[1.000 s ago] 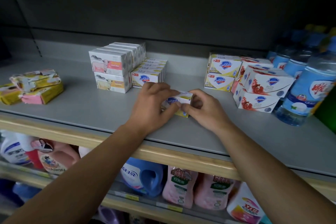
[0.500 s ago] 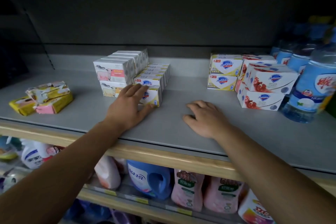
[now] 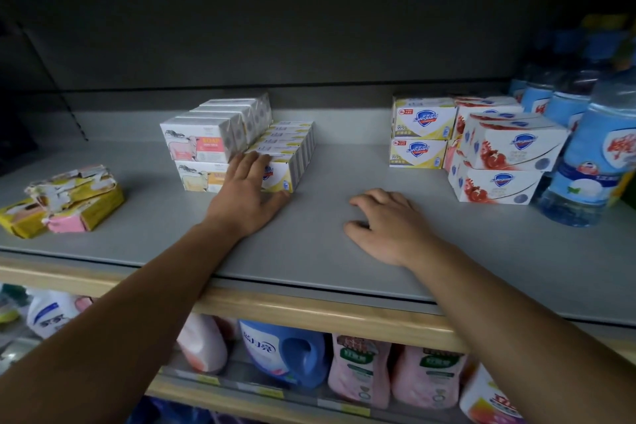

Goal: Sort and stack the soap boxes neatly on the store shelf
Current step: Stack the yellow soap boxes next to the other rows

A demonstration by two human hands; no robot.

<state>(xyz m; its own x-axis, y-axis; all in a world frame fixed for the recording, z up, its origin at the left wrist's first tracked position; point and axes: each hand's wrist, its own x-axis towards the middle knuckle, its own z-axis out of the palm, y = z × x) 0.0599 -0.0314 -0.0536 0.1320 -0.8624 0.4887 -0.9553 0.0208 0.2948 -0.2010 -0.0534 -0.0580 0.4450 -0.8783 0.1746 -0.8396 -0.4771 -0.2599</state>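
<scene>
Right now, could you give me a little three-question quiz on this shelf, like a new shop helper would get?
1. True or false: the left hand lies with straight fingers against the front yellow-and-white soap box.
2. Which hand holds nothing and rests on the bare grey shelf?
3. Multiple choice: the torn yellow and pink soap packets lie (a) at the shelf's left end, (b) on top of the pomegranate soap boxes, (c) beside the water bottles.

Key: 1 true. 2 the right hand, fingers loosely curled. 3 a.

"Safeguard" on yellow soap box (image 3: 422, 119)
</scene>
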